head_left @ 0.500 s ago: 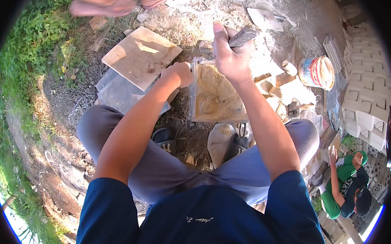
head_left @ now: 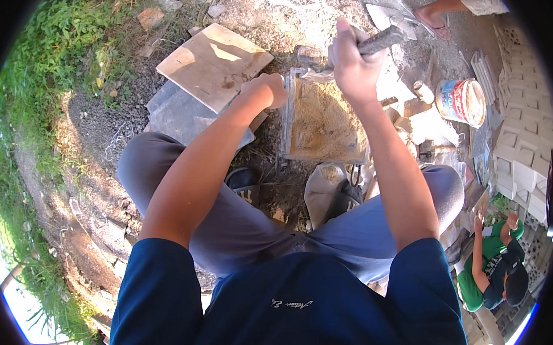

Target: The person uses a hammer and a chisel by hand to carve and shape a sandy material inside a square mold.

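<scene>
A square mould frame (head_left: pixel 288 120) packed with sandy yellow-brown material (head_left: pixel 328 122) lies on the ground between my feet. My left hand (head_left: pixel 269 90) is closed in a fist at the mould's left side, near its upper corner. Its curled fingers hide whatever they may hold. Raised over the mould's upper right corner, my right hand (head_left: pixel 358 68) is wrapped round a thick dark grey bar (head_left: pixel 382 40) with a blunt end pointing right. The rest of that bar is covered by the hand.
A square wooden board (head_left: pixel 213 65) rests on grey slabs (head_left: pixel 183 119) at left. Rubble and a paint bucket (head_left: pixel 461 101) stand at right. A trowel (head_left: pixel 385 18) lies beyond. Someone's sandalled foot (head_left: pixel 434 22) is at upper right; a person in green (head_left: pixel 491 268) sits lower right.
The sandalled feet at upper left are gone, and a sandalled foot now shows at upper right. The view has shifted slightly. Both my hands stay closed near the mould.
</scene>
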A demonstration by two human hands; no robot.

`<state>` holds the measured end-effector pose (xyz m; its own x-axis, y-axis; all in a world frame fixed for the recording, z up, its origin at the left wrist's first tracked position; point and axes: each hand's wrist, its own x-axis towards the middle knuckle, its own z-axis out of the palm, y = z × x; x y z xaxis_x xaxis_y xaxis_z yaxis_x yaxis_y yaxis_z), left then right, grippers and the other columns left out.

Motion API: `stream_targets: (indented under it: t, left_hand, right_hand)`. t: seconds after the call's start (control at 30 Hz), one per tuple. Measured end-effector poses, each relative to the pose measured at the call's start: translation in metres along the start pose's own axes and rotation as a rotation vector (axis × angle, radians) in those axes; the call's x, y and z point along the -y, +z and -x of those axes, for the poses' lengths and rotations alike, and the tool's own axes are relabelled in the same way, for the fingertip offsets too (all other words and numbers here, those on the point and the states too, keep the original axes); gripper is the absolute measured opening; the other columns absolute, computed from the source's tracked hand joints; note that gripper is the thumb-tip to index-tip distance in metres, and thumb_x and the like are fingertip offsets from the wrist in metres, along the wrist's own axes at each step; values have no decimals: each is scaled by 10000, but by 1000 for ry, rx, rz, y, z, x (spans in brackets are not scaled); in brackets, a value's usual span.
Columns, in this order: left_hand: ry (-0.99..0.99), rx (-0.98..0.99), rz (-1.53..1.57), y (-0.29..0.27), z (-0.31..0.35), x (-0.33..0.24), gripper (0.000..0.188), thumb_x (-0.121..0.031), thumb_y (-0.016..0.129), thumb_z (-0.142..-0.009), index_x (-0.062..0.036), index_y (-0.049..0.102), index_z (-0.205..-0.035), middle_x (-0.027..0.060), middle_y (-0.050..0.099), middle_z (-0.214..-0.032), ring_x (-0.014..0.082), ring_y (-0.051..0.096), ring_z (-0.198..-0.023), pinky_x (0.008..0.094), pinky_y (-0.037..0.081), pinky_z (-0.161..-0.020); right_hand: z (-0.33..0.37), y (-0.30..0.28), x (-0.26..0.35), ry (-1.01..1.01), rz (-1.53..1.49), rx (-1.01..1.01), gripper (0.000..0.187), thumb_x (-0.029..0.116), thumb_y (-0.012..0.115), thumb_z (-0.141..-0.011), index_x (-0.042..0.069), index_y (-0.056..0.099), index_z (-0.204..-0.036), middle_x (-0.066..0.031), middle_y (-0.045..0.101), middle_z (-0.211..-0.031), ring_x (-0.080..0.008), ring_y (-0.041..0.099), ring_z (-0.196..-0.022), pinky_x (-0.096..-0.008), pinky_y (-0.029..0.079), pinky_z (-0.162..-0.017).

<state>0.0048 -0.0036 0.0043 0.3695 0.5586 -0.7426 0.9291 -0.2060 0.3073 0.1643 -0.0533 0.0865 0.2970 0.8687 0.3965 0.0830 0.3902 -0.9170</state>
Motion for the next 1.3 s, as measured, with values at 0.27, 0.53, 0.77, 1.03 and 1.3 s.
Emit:
stream_targets:
  t: [0.27, 0.53, 0.77, 1.03, 1.3]
  left_hand:
    - [-34, -47, -84, -3, 9, 5, 472, -210, 474, -895, -85, 580, -1338, 173, 561, -1414, 346, 545, -1305, 471, 447, -1069]
    - [0, -198, 1, 17, -17, 10, 485, -327, 420, -957, -81, 527, -1362, 211, 580, -1372, 371, 569, -1268, 499, 444, -1056]
    - [-100, -353, 223, 29, -23, -38, 845, -669, 242, -990, 3, 355, -1491, 282, 557, -1359, 410, 571, -1246, 500, 452, -1044]
    - [-138, -618, 386, 48, -36, -56, 617, -601, 380, -1004, -63, 523, -1270, 237, 560, -1210, 404, 580, -1158, 501, 499, -951]
    - [4, -807, 418, 54, -46, -56, 512, -461, 432, -1036, 4, 590, -1184, 220, 603, -1131, 414, 635, -1005, 512, 514, -840]
  right_hand:
    - [-13, 9, 5, 139, -51, -40, 475, 199, 590, -1017, 87, 458, -576, 66, 426, -519, -19, 358, -475, -251, 276, -421]
    - [-22, -22, 56, 56, -269, -157, 441, 139, 576, -1017, 110, 414, -607, 47, 317, -488, -80, 249, -414, -301, 198, -427]
    - [-10, -82, 73, 7, -186, -190, 442, 107, 533, -1016, 109, 371, -605, 42, 296, -491, -80, 202, -413, -303, 166, -433]
    - [3, -103, 61, 142, -272, -61, 396, 75, 555, -1003, 67, 433, -627, 44, 370, -540, -58, 294, -462, -270, 225, -447]
    - [11, -111, 24, 230, -248, -51, 401, 127, 577, -1011, 54, 471, -631, 37, 399, -549, -65, 310, -485, -277, 243, -458]
